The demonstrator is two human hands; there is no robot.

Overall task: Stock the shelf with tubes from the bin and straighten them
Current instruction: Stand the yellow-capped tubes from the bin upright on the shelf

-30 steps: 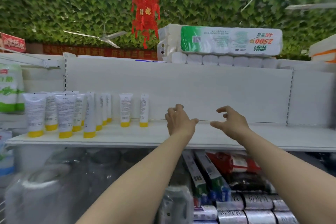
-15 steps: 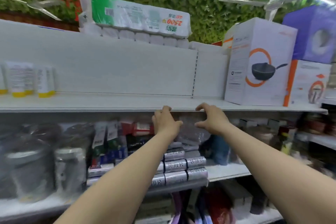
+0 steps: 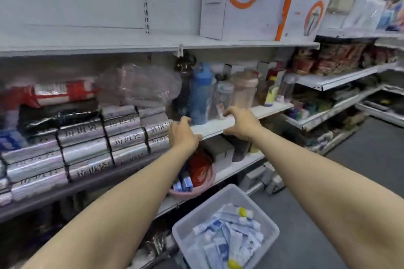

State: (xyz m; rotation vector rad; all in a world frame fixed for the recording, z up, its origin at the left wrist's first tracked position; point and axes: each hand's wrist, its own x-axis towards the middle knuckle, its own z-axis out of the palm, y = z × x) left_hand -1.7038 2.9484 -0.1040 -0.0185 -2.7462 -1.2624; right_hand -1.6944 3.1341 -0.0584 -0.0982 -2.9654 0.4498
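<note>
Both hands have dropped from the lip of the top shelf (image 3: 109, 43) to the lip of the lower shelf (image 3: 209, 128), and the bin (image 3: 219, 201) has come into view beneath them. Well left of the left hand (image 3: 184, 135), silver packs (image 3: 87, 144) are stacked in rows on a dark shelf, the nearest stack just beside the knuckles. The left hand is held palm down with its fingers loosely bent and nothing in them; whether the fingertips touch the shelf lip cannot be told. Between the hands and just behind them a blue bottle (image 3: 200, 94) stands upright on the lower shelf. Below the left wrist a pink basin (image 3: 196, 188) of small packs sits on the next shelf down. The right hand (image 3: 240, 123) is also palm down, its fingers relaxed and curved over the white lip, gripping nothing. Under the right forearm, well below both hands, the grey bin stands on the floor (image 3: 360, 170) with white and blue tubes (image 3: 227, 236) heaped loosely inside, some with yellow caps. High above the right hand a pan box (image 3: 244, 13) stands on the top shelf, which is otherwise bare above the left hand.
</note>
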